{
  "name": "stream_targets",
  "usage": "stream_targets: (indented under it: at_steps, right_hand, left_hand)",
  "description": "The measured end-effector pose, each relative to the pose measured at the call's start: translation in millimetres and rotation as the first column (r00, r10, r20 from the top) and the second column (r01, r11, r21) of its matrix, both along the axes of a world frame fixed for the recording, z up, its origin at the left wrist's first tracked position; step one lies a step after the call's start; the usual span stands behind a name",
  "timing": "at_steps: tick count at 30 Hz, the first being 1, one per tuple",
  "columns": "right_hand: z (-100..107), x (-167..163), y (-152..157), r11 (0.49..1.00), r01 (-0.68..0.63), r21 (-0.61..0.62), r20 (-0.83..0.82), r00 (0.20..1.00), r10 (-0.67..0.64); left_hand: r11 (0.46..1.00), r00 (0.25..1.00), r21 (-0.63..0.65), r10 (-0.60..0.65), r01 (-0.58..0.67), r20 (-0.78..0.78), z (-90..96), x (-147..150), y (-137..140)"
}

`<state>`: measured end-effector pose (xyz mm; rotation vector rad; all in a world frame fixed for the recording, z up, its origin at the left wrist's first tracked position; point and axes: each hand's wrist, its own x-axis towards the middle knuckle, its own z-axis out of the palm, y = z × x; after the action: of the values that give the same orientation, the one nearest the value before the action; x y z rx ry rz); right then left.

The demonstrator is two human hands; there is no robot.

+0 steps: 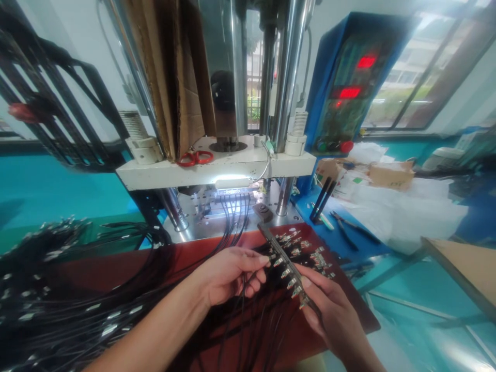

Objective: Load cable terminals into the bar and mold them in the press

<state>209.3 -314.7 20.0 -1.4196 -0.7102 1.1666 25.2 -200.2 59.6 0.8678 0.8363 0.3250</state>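
Observation:
My right hand (327,305) grips the near end of a long dark metal bar (284,258), which carries a row of small metal connectors (289,276) along its left side. At the upper part of that row, the fingers of my left hand (236,276) pinch a black cable (243,299) by its connector end, close against the bar. Several more black cables hang down below my hands. Behind the bar, loose cable ends with metal connectors (304,245) lie on the dark red board (349,310).
A press with a white plate (155,174) stands ahead, cables running into its lit lower fixture (232,201). Red-handled scissors (196,157) rest on the plate. A blue control box (341,88), pliers (349,232) and plastic bags (406,206) are right; a big cable pile (89,310) lies left.

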Motion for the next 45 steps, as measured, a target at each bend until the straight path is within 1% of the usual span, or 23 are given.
stream_targets:
  at_steps: [3,5,8,11,14,18,22,30,33,36,41,45]
  right_hand:
    - [-2.7,1.8,0.4,1.000,-0.002,0.008,0.004,1.000,0.002]
    - [-3.5,3.7,0.4,0.999,-0.034,0.018,0.020,0.999,0.034]
    - [-1.7,5.3,0.4,0.997,-0.074,0.015,0.007,0.997,0.074]
    - [2.5,4.1,0.8,0.998,-0.068,-0.010,-0.046,0.997,0.068]
    - [5.9,2.1,1.7,0.997,-0.072,-0.003,-0.080,0.994,0.071]
    - [6.4,1.3,1.9,0.997,-0.083,-0.004,-0.100,0.992,0.083]
    - [4.5,2.3,0.7,0.998,-0.057,-0.036,-0.068,0.996,0.055]
    - [0.2,2.0,0.6,0.997,-0.070,-0.030,-0.072,0.995,0.068]
    - [-1.1,-1.8,0.8,0.998,-0.020,-0.054,-0.083,0.996,0.015]
    - [0.5,-3.9,-0.1,0.998,0.032,-0.044,-0.093,0.995,-0.036]
    - [3.2,-2.4,-1.0,0.997,-0.076,-0.014,-0.086,0.993,0.075]
    - [-2.6,-4.5,0.6,0.995,-0.078,-0.057,-0.012,0.997,0.078]
  left_hand:
    - [0.999,0.999,0.033,0.038,-0.038,-0.003,-0.4,-3.9,-2.7]
    - [0.996,0.998,0.060,0.063,-0.061,-0.029,-1.4,-2.9,-4.1]
    - [0.985,0.992,0.151,0.096,-0.083,-0.084,-3.1,2.2,-5.7]
    - [0.960,0.980,0.270,0.116,-0.070,-0.161,-3.8,7.5,-6.4]
    - [0.944,0.967,0.328,0.103,-0.022,-0.233,-2.7,10.6,-6.7]
    - [0.939,0.963,0.344,0.081,0.013,-0.256,-0.5,11.6,-6.7]
    - [0.938,0.964,0.346,0.060,0.034,-0.258,-0.1,11.2,-6.3]
    - [0.944,0.972,0.330,0.049,0.031,-0.232,-1.5,11.8,-5.5]
    - [0.941,0.970,0.336,0.048,0.035,-0.237,-1.4,12.7,-5.4]
    - [0.939,0.971,0.343,0.050,0.034,-0.233,-0.7,14.2,-5.6]
    - [0.936,0.974,0.352,0.078,0.002,-0.214,-1.0,16.7,-5.8]
    - [0.935,0.970,0.353,0.102,-0.018,-0.221,-1.5,17.4,-6.1]
